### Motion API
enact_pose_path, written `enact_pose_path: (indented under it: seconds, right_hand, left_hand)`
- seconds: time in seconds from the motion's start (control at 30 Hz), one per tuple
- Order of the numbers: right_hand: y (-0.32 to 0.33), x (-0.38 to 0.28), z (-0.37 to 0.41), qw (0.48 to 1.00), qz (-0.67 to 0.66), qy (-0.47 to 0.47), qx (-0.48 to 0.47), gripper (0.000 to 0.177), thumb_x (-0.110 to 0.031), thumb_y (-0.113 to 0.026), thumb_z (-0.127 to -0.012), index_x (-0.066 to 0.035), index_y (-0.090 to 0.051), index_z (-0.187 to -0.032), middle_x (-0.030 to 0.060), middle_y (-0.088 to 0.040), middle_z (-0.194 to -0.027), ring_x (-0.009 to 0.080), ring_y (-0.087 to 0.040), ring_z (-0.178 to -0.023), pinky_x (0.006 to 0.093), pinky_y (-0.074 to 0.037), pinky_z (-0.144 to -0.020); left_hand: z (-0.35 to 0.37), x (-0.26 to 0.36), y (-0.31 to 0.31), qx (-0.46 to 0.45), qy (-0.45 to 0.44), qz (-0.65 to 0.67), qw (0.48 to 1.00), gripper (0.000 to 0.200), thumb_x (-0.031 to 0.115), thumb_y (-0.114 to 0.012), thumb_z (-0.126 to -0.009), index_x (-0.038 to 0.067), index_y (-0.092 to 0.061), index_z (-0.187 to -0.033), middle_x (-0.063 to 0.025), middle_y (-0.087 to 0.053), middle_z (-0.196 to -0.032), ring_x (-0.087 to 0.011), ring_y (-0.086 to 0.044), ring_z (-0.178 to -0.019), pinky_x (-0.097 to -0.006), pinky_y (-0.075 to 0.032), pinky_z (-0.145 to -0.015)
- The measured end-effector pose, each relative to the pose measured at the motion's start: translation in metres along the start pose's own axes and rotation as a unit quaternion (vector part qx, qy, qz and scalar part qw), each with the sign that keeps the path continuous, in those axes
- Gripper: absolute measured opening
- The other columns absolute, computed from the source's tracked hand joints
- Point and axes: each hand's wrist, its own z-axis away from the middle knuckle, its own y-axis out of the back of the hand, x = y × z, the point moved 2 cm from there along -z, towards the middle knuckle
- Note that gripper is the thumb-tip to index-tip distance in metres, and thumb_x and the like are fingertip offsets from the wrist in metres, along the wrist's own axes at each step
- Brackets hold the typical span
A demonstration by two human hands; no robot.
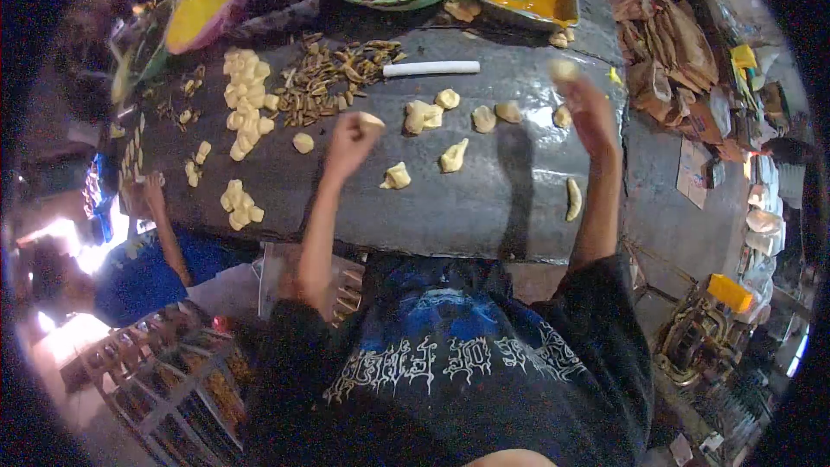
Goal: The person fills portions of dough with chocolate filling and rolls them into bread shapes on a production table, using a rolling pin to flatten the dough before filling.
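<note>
My left hand [347,149] is closed around a small piece of dough [372,120] above the middle of the dark table. Further right, my right hand [592,112] is raised and slightly blurred, with another pale dough piece [565,69] at its fingertips. Below that hand a dough ball [562,115] sits on the table, and a curved dough strip [573,199] lies nearer me. Between my hands are a folded dough lump [422,117], two flattened rounds [508,111] and a twisted piece [453,156]. A white rolling pin [430,68] lies beyond them.
Brown strips [333,78] are heaped beside a cluster of dough rounds [246,95]. Along the far edge stand a green-rimmed basin [402,5], a tray of orange-yellow liquid [572,13] and a tub with yellow contents [207,4]. Another person's hand [154,192] is at the left.
</note>
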Motion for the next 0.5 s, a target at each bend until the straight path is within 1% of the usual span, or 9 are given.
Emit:
enact_pose_path:
  seconds: [0.03,0.07,0.1,0.13,0.17,0.23,0.33,0.4,0.5]
  right_hand:
    - [-0.017,0.055,-0.009,0.951,0.229,-0.202,-0.05,0.04,-0.032,-0.072,-0.087,0.0,-0.067,-0.111,0.0194,-0.07,-0.104,0.0273,-0.067,-0.094,0.0407,-0.053,-0.085]
    - [-0.047,0.079,0.009,0.903,0.42,-0.041,0.083,0.037,-0.022,-0.069,-0.085,0.0,-0.067,-0.115,0.0163,-0.073,-0.099,0.0284,-0.069,-0.084,0.0401,-0.055,-0.077]
    - [-0.076,0.071,0.015,0.912,0.354,0.085,0.188,0.036,-0.016,-0.07,-0.086,0.0,-0.067,-0.119,0.0157,-0.073,-0.105,0.0269,-0.07,-0.085,0.0374,-0.055,-0.077]
    - [-0.104,0.039,0.02,0.978,0.144,-0.02,0.148,0.033,-0.009,-0.068,-0.09,-0.001,-0.066,-0.122,0.0153,-0.073,-0.11,0.0263,-0.071,-0.088,0.0357,-0.056,-0.079]
    - [-0.135,-0.002,0.025,0.993,0.071,-0.028,0.091,0.03,-0.004,-0.063,-0.093,-0.001,-0.065,-0.123,0.014,-0.072,-0.113,0.0241,-0.071,-0.092,0.0352,-0.056,-0.081]
    - [-0.187,-0.05,0.018,0.971,0.189,0.125,-0.07,0.042,0.001,-0.067,-0.085,-0.005,-0.063,-0.126,0.015,-0.063,-0.131,0.0317,-0.063,-0.116,0.0354,-0.051,-0.096]
    - [-0.25,-0.037,-0.002,0.904,0.291,0.183,-0.252,0.044,0.0,-0.07,-0.079,-0.004,-0.063,-0.123,0.0173,-0.064,-0.118,0.0394,-0.061,-0.11,0.042,-0.052,-0.092]
    - [-0.25,-0.054,-0.008,0.91,0.27,0.147,-0.279,0.04,-0.002,-0.072,-0.079,-0.003,-0.063,-0.117,0.0177,-0.063,-0.112,0.0407,-0.062,-0.105,0.0436,-0.052,-0.088]
    - [-0.247,-0.106,0.0,0.926,0.236,0.111,-0.272,0.037,0.001,-0.069,-0.074,-0.002,-0.063,-0.11,0.0194,-0.061,-0.108,0.0418,-0.062,-0.101,0.047,-0.053,-0.086]
  left_hand:
    - [0.001,-0.012,-0.004,0.019,-0.057,-0.103,0.993,0.05,0.017,-0.073,-0.088,0.001,-0.052,-0.129,-0.0159,-0.062,-0.116,-0.0294,-0.063,-0.105,-0.0376,-0.053,-0.089]
    - [-0.001,-0.015,-0.004,0.041,-0.117,-0.203,0.971,0.053,0.016,-0.076,-0.084,0.001,-0.052,-0.129,-0.0172,-0.062,-0.116,-0.0317,-0.063,-0.105,-0.0378,-0.054,-0.088]
    - [-0.005,-0.007,0.002,0.065,-0.119,-0.199,0.971,0.053,0.015,-0.076,-0.084,0.001,-0.053,-0.129,-0.0171,-0.062,-0.116,-0.0321,-0.063,-0.106,-0.038,-0.054,-0.088]
    - [0.0,0.011,0.01,0.086,-0.112,-0.194,0.971,0.054,0.015,-0.076,-0.083,0.002,-0.053,-0.13,-0.017,-0.062,-0.117,-0.0324,-0.064,-0.106,-0.0383,-0.054,-0.089]
    - [0.006,0.021,0.017,0.104,-0.098,-0.19,0.971,0.054,0.014,-0.077,-0.083,0.002,-0.053,-0.13,-0.0169,-0.062,-0.117,-0.0328,-0.064,-0.107,-0.0386,-0.054,-0.089]
    - [0.01,0.021,0.025,0.083,-0.098,-0.15,0.98,0.055,0.014,-0.077,-0.083,0.004,-0.054,-0.131,-0.0154,-0.062,-0.119,-0.0318,-0.064,-0.11,-0.0389,-0.054,-0.089]
    - [0.004,0.024,0.021,-0.027,-0.079,-0.058,0.995,0.056,0.016,-0.079,-0.082,0.005,-0.056,-0.132,-0.0141,-0.064,-0.123,-0.0303,-0.065,-0.112,-0.0386,-0.054,-0.09]
    - [0.002,0.026,0.009,-0.105,-0.056,-0.011,0.993,0.056,0.015,-0.079,-0.082,0.004,-0.056,-0.131,-0.0146,-0.064,-0.124,-0.0302,-0.065,-0.112,-0.039,-0.054,-0.091]
    - [0.0,0.041,0.007,-0.117,-0.058,0.034,0.991,0.058,0.015,-0.081,-0.08,0.003,-0.057,-0.131,-0.0151,-0.064,-0.126,-0.0297,-0.065,-0.113,-0.0397,-0.053,-0.095]
